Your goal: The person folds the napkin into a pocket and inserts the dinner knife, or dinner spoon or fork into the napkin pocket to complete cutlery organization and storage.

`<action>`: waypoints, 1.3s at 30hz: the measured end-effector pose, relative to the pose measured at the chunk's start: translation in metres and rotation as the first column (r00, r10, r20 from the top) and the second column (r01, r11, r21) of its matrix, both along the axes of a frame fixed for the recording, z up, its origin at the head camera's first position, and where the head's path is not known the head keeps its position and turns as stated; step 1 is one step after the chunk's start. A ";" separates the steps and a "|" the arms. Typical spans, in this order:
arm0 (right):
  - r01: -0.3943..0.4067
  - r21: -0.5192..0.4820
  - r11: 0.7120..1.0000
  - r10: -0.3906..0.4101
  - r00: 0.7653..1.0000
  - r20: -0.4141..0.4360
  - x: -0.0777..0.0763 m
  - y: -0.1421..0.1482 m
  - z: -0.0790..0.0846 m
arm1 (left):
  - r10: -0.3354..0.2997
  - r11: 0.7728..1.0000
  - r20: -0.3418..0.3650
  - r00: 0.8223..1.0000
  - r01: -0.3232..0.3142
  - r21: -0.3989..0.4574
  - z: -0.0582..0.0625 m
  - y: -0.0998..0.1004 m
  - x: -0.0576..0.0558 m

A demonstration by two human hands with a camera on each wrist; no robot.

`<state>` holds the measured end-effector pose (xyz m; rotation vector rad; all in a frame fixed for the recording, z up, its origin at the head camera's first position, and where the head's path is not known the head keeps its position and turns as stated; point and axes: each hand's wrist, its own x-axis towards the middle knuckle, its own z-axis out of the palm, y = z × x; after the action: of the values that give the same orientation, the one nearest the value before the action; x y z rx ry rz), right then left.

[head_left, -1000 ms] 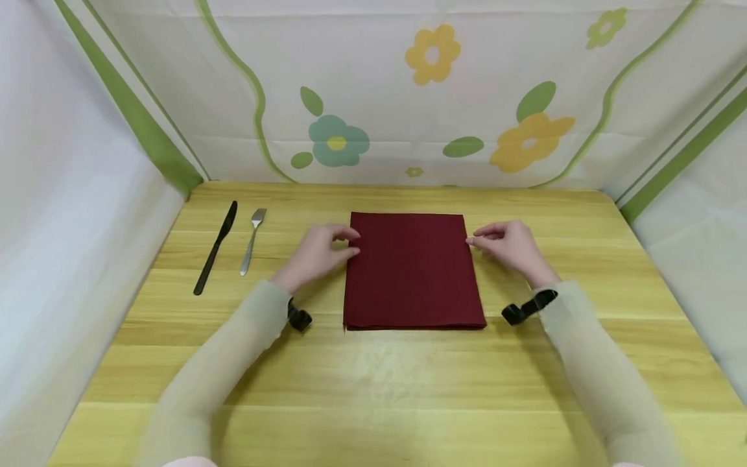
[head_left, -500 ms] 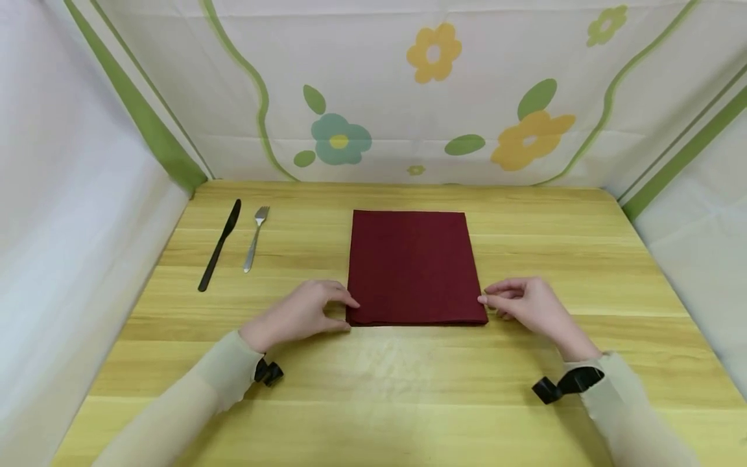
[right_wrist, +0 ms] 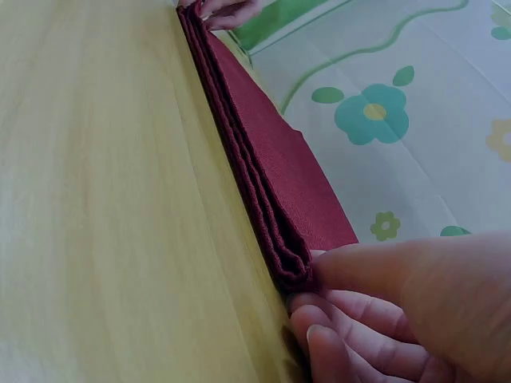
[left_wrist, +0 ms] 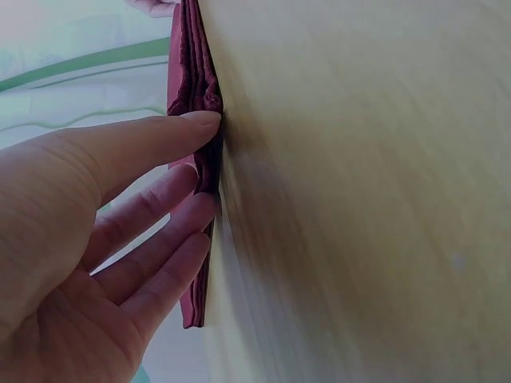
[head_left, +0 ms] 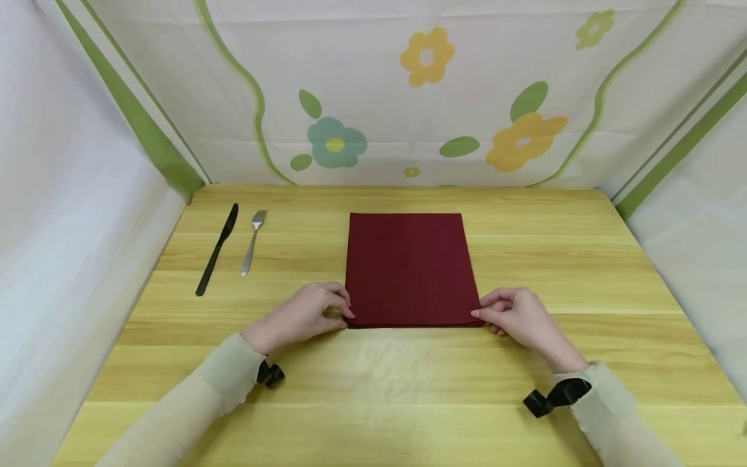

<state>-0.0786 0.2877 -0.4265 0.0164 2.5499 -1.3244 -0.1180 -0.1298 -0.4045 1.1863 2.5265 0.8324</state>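
A dark red cloth napkin, folded square in several layers, lies flat on the wooden table. At its near left corner my left hand pinches the cloth, thumb at the front edge and fingertips by the side. The left wrist view shows that thumb against the stacked layers. My right hand holds the near right corner between thumb and fingers. In the right wrist view the napkin's rounded fold sits right at the fingertips, and part of the fingers is hidden behind it.
Left of the napkin lie a silver fork and, farther out, a black table knife. A white cloth wall with printed flowers rises behind the table, and plain white cloth hangs at both sides.
Both hands have slid from the napkin's upper sides toward me, down to its near corners, and the fingers have closed in on the cloth there. The napkin stays in place.
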 end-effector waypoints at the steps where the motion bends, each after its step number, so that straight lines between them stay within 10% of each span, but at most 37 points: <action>1: -0.004 0.002 1.000 0.004 1.000 -0.006 0.000 0.000 -0.001 | 0.001 1.000 0.000 1.000 -0.001 0.001 0.000 0.000 0.000; 13: 0.000 0.011 1.000 0.000 1.000 -0.024 0.002 0.000 -0.001 | 0.022 1.000 0.048 0.999 -0.022 0.008 0.003 0.002 -0.012; 29: 0.020 0.041 0.999 -0.019 0.999 -0.033 0.009 -0.005 0.006 | 0.330 0.938 0.040 0.943 -0.332 0.103 0.012 0.020 -0.128; 39: 0.045 0.031 0.999 -0.043 0.998 -0.046 0.010 -0.007 0.004 | 0.458 0.874 0.133 0.879 -0.473 0.112 -0.011 0.028 -0.170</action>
<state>-0.0684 0.2803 -0.4227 0.0497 2.6230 -1.3139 -0.2878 -0.1020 -0.4156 0.5374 2.7424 1.1625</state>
